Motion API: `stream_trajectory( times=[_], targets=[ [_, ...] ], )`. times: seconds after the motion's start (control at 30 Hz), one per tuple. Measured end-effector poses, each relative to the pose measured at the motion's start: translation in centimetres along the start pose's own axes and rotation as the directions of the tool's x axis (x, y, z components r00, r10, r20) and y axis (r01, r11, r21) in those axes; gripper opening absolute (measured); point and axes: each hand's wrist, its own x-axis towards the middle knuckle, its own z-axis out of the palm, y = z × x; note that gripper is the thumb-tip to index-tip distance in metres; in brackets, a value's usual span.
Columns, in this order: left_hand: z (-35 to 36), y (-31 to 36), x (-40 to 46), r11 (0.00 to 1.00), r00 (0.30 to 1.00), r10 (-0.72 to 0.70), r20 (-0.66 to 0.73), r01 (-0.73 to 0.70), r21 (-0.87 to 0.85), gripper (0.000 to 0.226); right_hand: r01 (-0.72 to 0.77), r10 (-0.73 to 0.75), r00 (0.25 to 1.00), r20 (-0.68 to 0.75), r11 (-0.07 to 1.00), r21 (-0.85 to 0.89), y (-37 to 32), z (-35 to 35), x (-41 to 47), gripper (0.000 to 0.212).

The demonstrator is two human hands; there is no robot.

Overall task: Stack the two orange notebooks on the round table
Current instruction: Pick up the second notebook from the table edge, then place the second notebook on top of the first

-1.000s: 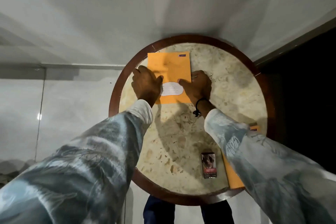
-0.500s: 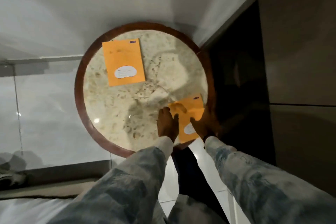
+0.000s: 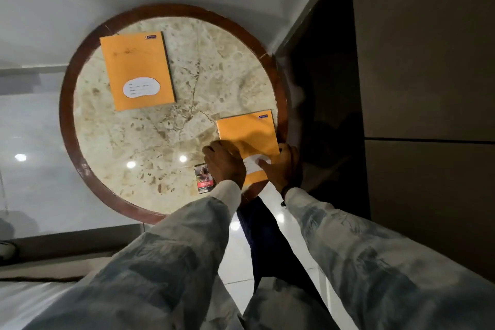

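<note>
Round table [image 3: 88,169]: both hands [image 3: 254,166] pinching near orange notebook [image 3: 249,134]; label writing unreadable.

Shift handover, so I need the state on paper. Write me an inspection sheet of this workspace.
Surface: round table, marble top, brown wooden rim, ceiling-light reflections.
Job's things: far notebook flat at upper left, untouched; near notebook at right rim, overlapping the wood. Not stacked.
Clutter: small printed packet near the front edge.
Hands: left hand and right hand on the near notebook's lower sides; grip unclear.
Cables: nothing seen.
Surroundings: white wall, dark doorway right, glossy tiled floor.
</note>
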Motion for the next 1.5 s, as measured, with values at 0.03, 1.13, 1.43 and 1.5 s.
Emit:
stream_trajectory(
  times=[0.03, 1.13, 1.43, 1.5],
  targets=[
    [-1.1, 0.6, 0.9, 0.999, 0.999, 0.031, -0.021, -0.032, -0.022, 0.037, 0.025, -0.025, 1.0, -0.017, 1.0, 0.017, -1.5, -0.3, 0.3, 0.062],
    [-22.8, -2.9, 26.1, 0.847, 0.866, 0.466, -0.182, -0.496, -0.19, 0.043, 0.229, -0.223, 0.973, -0.058, 0.906, 0.356, -32.1, 13.5, 8.8, 0.04],
    [-21.2, -5.7, 21.1, 0.787, 0.832, 0.452, -0.322, -0.542, -0.295, 0.046, 0.659, -0.501, 0.713, -0.491, 0.718, 0.224, -27.0, 14.2, 1.5, 0.032],
    [-21.5, -5.8, 21.5, 0.795, 0.826, 0.458, -0.33, -0.546, -0.264, 0.047, 0.637, -0.484, 0.742, -0.464, 0.726, 0.261, -27.5, 14.0, 1.7, 0.031]
  ],
)
